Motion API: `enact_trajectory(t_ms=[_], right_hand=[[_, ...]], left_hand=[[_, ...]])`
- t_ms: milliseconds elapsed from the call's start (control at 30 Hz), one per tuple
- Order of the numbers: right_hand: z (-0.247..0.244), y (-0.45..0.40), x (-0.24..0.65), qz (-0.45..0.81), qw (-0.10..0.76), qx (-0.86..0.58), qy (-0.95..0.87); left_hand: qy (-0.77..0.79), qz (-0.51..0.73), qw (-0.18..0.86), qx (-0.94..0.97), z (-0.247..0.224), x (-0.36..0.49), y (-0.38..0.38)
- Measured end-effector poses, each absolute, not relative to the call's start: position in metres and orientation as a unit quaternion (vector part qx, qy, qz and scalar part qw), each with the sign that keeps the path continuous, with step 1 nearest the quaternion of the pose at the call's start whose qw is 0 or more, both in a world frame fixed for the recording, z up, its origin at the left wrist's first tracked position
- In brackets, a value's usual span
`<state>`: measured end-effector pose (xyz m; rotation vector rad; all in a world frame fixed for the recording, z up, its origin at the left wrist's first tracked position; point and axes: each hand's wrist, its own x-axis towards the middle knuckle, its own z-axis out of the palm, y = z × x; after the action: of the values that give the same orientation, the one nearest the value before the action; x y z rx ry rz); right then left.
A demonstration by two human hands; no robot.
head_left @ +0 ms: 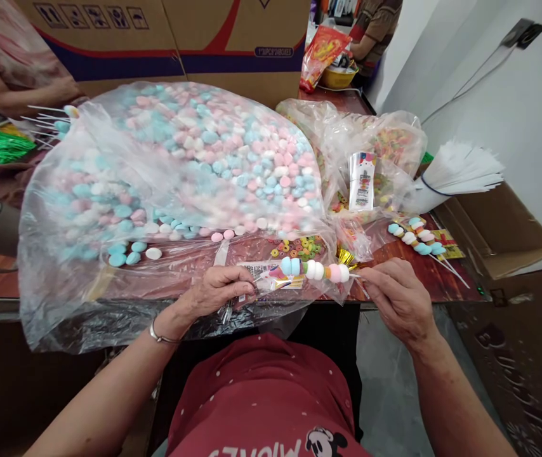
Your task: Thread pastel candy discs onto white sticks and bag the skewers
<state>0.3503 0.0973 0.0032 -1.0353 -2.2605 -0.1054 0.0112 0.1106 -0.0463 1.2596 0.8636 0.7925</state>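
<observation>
Between my hands a skewer of candies (315,270), with blue, white and pink marshmallow pieces and small coloured rings, lies level above the table's front edge. My right hand (397,298) pinches the stick at its right end. At the left end, my left hand (218,291) has thumb and fingers pressed together on a clear wrapper (264,279). Behind them a big clear bag (176,152) is full of pink, blue and white marshmallows. Small fruit-coloured rings (302,246) lie just beyond the skewer. Finished-looking skewers (416,236) rest to the right.
A container of white sticks (435,190) stands at the right by an open cardboard box (504,228). A printed card stack (362,181) lies on another clear bag (395,143). A large carton (171,44) stands behind. Other people's arms show at the far left and back right.
</observation>
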Motion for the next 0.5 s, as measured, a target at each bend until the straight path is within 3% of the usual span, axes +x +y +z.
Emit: enact_trajectory(t_ms=[500], right_hand=[[0.0069, 0.0942, 0.3484, -0.127, 0.291, -0.358, -0.878]], left_hand=[[0.409, 0.318, 0.676, 0.524, -0.0454, 0.0115, 0.1140]])
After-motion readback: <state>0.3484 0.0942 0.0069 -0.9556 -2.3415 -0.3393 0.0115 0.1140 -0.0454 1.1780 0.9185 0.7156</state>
